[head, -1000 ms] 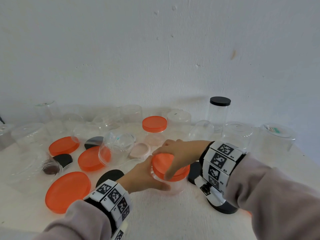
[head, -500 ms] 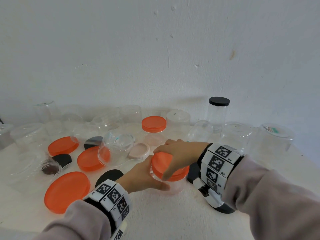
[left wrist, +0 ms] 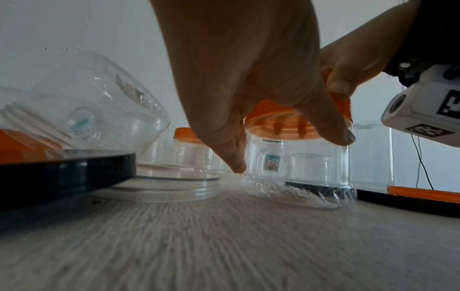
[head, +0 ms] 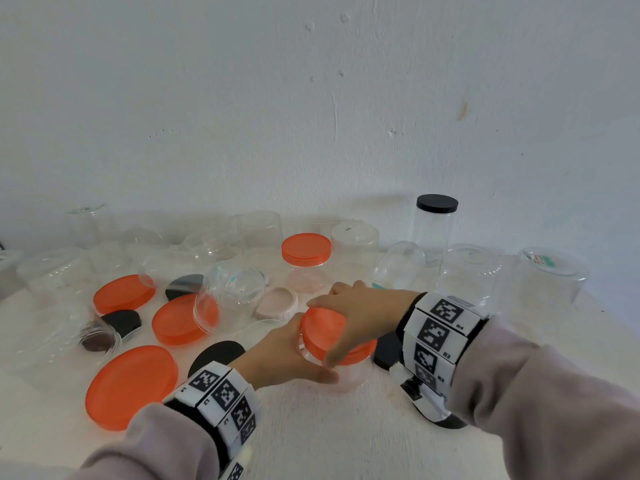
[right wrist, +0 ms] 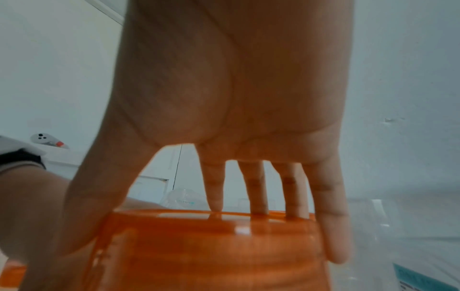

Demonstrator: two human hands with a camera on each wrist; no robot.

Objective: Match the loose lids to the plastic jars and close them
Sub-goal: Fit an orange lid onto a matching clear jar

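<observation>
A small clear plastic jar point(head: 349, 375) point(left wrist: 296, 177) stands on the table near the front centre, with an orange lid point(head: 325, 332) point(left wrist: 281, 128) point(right wrist: 211, 246) on its mouth. My left hand point(head: 294, 351) point(left wrist: 248, 98) grips the jar's side, thumb in front. From above, my right hand point(head: 360, 313) point(right wrist: 224, 137) grips the orange lid, its fingers point(right wrist: 331, 226) curled over the rim. Whether the lid is screwed tight cannot be told.
Loose orange lids point(head: 131, 386) point(head: 180, 320) point(head: 123, 292), black lids point(head: 216, 355) point(head: 123, 322) and a pink lid point(head: 277, 301) lie left of the jar. Several clear jars point(head: 228, 296) stand or lie behind. A jar with an orange lid point(head: 306, 252) and one with a black lid point(head: 436, 220) stand at the back.
Both hands stay on the same jar and lid. The right hand has turned slightly on the lid.
</observation>
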